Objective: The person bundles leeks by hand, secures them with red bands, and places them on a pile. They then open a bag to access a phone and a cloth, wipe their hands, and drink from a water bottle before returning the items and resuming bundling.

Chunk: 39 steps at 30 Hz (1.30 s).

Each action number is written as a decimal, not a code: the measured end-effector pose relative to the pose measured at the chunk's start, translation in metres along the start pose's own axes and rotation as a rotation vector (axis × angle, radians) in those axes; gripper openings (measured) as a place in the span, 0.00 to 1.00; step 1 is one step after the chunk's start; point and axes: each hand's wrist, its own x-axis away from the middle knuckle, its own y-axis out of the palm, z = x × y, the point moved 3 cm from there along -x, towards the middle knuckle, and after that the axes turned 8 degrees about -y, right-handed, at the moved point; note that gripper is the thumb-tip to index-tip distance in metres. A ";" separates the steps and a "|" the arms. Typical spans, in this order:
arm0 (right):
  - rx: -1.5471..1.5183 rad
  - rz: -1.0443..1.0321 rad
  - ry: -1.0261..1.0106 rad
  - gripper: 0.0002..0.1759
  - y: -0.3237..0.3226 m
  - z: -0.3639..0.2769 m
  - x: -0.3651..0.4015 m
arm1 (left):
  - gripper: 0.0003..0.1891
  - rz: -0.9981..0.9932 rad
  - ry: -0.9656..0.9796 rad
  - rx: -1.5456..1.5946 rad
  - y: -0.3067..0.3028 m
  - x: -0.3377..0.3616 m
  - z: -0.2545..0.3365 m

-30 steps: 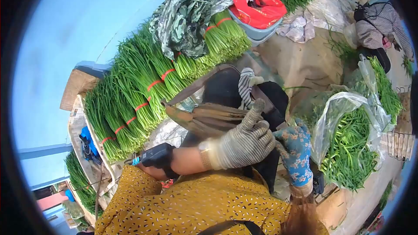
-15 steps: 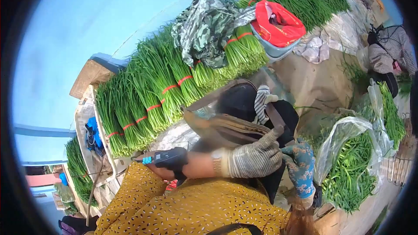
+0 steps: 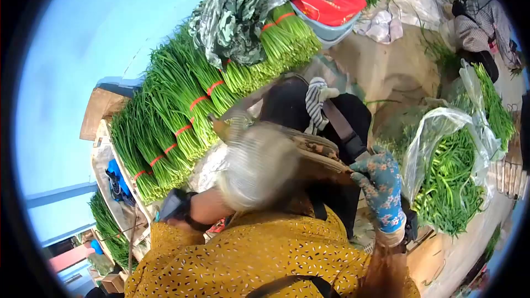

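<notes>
Across the lap, at the centre of the clock, lies the pouch, brown and slung slantwise; the thighs probably serve as its table, leaving both hands free. Toward 4 o'clock its edge meets the right hand, in a blue flowered glove. Thumb and fingers there are drawn together and seem to pinch that edge, likely to steady the pouch. Over its 8 o'clock side is the left hand, in a pale striped glove. It shows only as a blur, so I cannot tell how far its fingers are spread or whether it touches or grips anything. The two hands are apart, with part of the pouch between them.

On the knees at 12 o'clock sits a striped cloth. At 10 o'clock, bunches lie side by side, leaves toward the wall; their red bands presumably stop the stalks from scattering. A camouflage sheet covers some at 11, perhaps for shade. Farther out at 12, a red bag sits in a tub. Between 3 and 4, clear plastic wraps loose greens, probably to contain them.
</notes>
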 end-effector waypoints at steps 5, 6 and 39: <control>0.087 -0.153 -0.031 0.08 0.003 -0.002 0.016 | 0.10 0.196 -0.349 -0.236 -0.031 0.058 -0.096; 0.124 -0.166 -0.064 0.08 0.003 -0.005 0.018 | 0.10 0.190 -0.442 -0.214 -0.037 0.067 -0.109; -0.250 -0.394 -0.411 0.11 0.143 -0.053 -0.137 | 0.22 -0.240 0.469 0.114 0.009 0.079 -0.011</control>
